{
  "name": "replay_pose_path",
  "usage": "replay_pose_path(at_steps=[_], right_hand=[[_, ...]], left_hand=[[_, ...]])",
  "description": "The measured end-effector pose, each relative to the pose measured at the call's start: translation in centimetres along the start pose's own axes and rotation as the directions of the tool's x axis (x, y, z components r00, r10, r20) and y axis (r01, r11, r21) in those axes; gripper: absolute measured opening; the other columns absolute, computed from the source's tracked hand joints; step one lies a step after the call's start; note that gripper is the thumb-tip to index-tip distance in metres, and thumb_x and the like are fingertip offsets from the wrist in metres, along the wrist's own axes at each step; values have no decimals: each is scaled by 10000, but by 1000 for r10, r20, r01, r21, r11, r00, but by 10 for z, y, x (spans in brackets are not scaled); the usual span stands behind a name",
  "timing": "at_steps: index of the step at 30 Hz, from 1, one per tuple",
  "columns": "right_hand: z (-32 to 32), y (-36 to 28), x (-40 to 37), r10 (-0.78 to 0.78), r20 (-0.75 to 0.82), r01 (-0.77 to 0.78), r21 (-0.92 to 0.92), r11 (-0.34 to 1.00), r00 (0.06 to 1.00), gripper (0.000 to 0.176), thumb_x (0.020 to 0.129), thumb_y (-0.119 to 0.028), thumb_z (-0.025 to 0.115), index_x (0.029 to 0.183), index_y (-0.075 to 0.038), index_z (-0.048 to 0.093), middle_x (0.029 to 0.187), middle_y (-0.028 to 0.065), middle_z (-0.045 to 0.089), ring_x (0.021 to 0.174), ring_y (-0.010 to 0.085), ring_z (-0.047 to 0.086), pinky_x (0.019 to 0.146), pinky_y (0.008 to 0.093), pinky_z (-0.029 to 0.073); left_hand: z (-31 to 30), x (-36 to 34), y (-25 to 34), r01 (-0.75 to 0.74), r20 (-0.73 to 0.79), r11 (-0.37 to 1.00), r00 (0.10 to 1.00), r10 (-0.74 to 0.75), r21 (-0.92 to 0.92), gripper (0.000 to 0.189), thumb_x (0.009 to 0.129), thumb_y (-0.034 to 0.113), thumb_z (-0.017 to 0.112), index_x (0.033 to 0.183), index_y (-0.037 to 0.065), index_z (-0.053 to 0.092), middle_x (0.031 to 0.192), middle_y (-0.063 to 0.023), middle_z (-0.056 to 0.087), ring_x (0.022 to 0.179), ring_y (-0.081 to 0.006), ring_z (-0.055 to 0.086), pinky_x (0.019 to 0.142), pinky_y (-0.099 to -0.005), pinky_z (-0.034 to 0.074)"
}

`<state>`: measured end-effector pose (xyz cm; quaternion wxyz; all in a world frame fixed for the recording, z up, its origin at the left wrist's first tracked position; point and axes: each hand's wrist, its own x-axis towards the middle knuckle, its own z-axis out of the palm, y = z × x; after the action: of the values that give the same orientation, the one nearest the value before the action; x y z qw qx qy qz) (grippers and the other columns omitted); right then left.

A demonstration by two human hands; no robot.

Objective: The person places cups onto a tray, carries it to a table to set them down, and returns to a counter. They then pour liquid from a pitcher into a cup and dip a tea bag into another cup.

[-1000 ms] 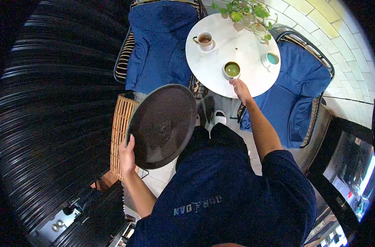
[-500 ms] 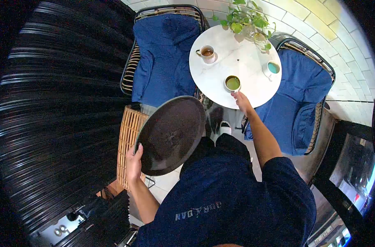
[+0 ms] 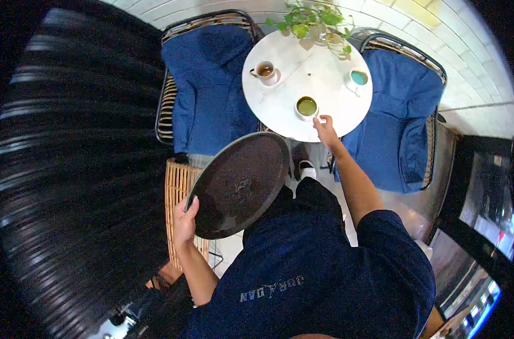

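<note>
My left hand (image 3: pixel 186 220) grips the rim of a large dark oval tray (image 3: pixel 240 183), its thumb over the near left edge. The tray is tilted and nothing stands on it. On the round white marble table (image 3: pixel 279 107), a cup of green drink (image 3: pixel 306 106) stands upright near the front edge. Beside its handle is my right hand (image 3: pixel 326 131), thumb and forefinger apart; whether a fingertip still touches the handle is hard to see. A cup of brown drink (image 3: pixel 265 69) stands at the table's left, and a white cup with a turquoise inside (image 3: pixel 358 78) at the right.
A leafy plant in a glass vase (image 3: pixel 319 33) stands at the table's back by the white tiled wall (image 3: pixel 381 17). Blue-cushioned chairs (image 3: pixel 211 90) flank the table. A rattan piece (image 3: pixel 178 181) lies behind the tray. A dark ribbed wall (image 3: pixel 70 141) runs along the left.
My right fingers have shifted slightly right and spread at the cup's handle. The green drink's cup keeps its place on the table. The view has shifted; my left hand still holds the tray.
</note>
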<state>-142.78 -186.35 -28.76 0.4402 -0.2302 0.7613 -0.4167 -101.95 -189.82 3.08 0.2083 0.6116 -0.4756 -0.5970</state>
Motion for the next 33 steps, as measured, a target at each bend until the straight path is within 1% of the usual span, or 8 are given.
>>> replay_pose_path(at_steps=[7, 12, 19, 21, 23, 27, 31, 33], right_hand=[[-35, -10, -111, -12, -357, 4, -23, 1000, 934, 385, 869, -365, 580, 952, 11, 590, 837, 133, 638, 791, 208, 602, 732, 334, 472], [-40, 0, -252, 275, -384, -227, 167, 959, 881, 448, 918, -419, 489, 957, 15, 592, 756, 81, 613, 739, 151, 547, 668, 312, 436], [-8, 48, -430, 265, -592, 247, 642, 725, 761, 530, 996, -435, 272, 1116, 17, 521, 1010, 73, 563, 892, 149, 523, 765, 287, 440], [7, 32, -474, 263, -750, 475, 608, 637, 607, 488, 1013, -378, 248, 1187, 13, 484, 1058, 63, 547, 1015, 143, 488, 895, 281, 399], [2, 5, -501, 225, -921, 362, 337, 869, 317, 491, 1011, -379, 283, 1299, 1, 401, 1168, 49, 505, 1070, 119, 454, 947, 282, 352], [14, 44, -572, 267, -954, 604, 134, 786, -135, 358, 1011, -250, 345, 1240, 9, 436, 1125, 44, 520, 1043, 115, 451, 922, 253, 360], [14, 74, -658, 359, -854, 627, 51, 778, -376, 352, 1005, -246, 373, 1216, 19, 466, 1108, 51, 543, 1006, 120, 482, 902, 257, 378], [14, 106, -709, 380, -798, 606, 23, 795, -468, 354, 1004, -247, 378, 1215, 22, 470, 1107, 53, 549, 1004, 121, 489, 899, 257, 383]], left_hand=[[14, 44, 19, -166, 286, 986, 947, 149, 34, 219, 898, 221, 588, 854, 7, 610, 803, 36, 547, 742, -74, 470, 726, -229, 376], [40, 85, 8, -240, 609, 970, 763, 217, -44, 278, 901, 249, 578, 955, -21, 617, 863, 16, 571, 782, -97, 489, 746, -250, 385], [136, 60, 6, -14, 933, 991, 334, 130, -133, 423, 934, 238, 502, 1236, -57, 475, 1199, -148, 558, 1071, -237, 550, 934, -367, 407], [166, 27, -3, 49, 946, 978, 267, 185, -205, 456, 934, 244, 501, 1284, -40, 430, 1270, -140, 508, 1134, -244, 510, 973, -381, 382], [207, 23, -5, 70, 968, 987, 218, 126, -145, 487, 933, 260, 508, 1317, -17, 395, 1316, -118, 472, 1182, -245, 473, 1001, -393, 360], [262, -52, -32, 199, 997, 978, -65, -42, 54, 484, 930, 254, 521, 1325, 2, 398, 1318, -103, 474, 1189, -237, 467, 1004, -384, 363], [307, -163, -57, -45, 979, 983, -91, -181, 177, 441, 929, 177, 525, 1315, -3, 411, 1298, -92, 490, 1186, -226, 465, 1005, -367, 361], [326, -228, -80, -367, 959, 930, -273, -72, -34, 422, 929, 153, 520, 1307, -5, 419, 1286, -84, 498, 1180, -216, 466, 1004, -359, 361]])
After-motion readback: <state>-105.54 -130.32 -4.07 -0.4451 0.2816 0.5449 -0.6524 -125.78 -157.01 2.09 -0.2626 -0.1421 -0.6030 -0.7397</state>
